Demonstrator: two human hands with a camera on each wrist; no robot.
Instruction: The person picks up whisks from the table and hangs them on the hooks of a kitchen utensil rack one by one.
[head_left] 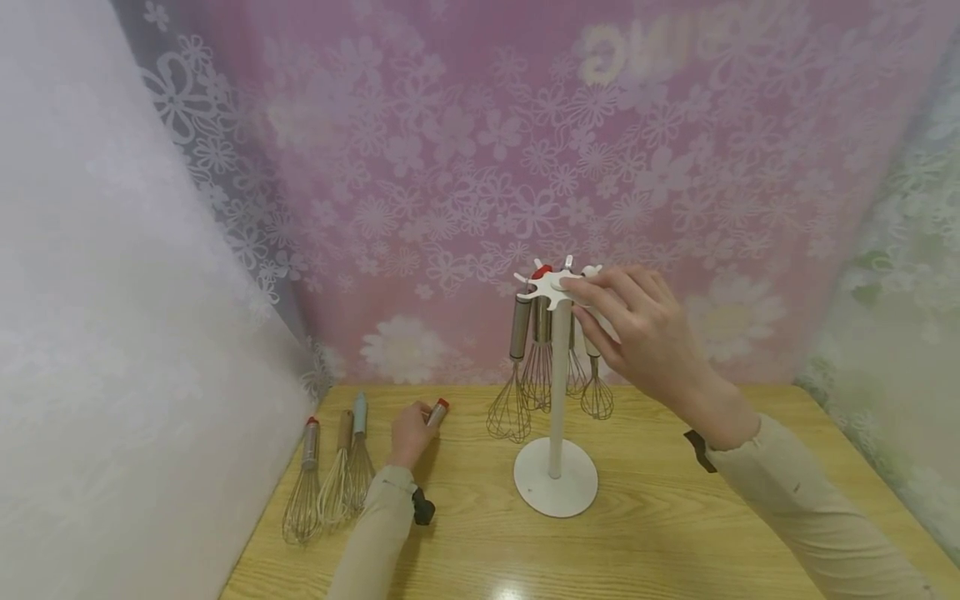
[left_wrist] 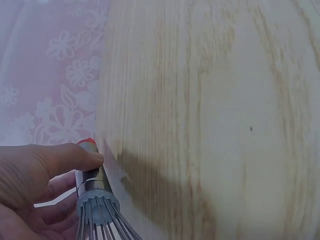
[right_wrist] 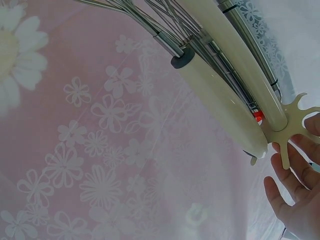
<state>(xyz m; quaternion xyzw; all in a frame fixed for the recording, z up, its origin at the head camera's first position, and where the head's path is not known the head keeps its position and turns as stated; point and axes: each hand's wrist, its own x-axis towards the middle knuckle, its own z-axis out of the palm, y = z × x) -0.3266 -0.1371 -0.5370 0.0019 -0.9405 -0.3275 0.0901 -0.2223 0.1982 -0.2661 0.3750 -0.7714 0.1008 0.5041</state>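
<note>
My left hand (head_left: 411,435) holds a metal-handled whisk (head_left: 437,412) with a red end just above the table's back part. In the left wrist view the thumb presses on its handle (left_wrist: 91,175), and the wires run out of the picture. My right hand (head_left: 647,337) grips the hooked top (head_left: 545,288) of a white whisk stand (head_left: 559,379), fingers over it and thumb lower. Several whisks hang from the hooks, among them a grey-handled whisk (head_left: 519,329) and a cream-handled whisk (right_wrist: 220,102).
At the table's left lie a red-ended whisk (head_left: 310,446), a wooden-handled whisk (head_left: 344,432) and a light blue-handled whisk (head_left: 360,415). The stand's round base (head_left: 536,496) rests on the wooden table (head_left: 645,533). A pink flowered backdrop (head_left: 420,208) rises behind.
</note>
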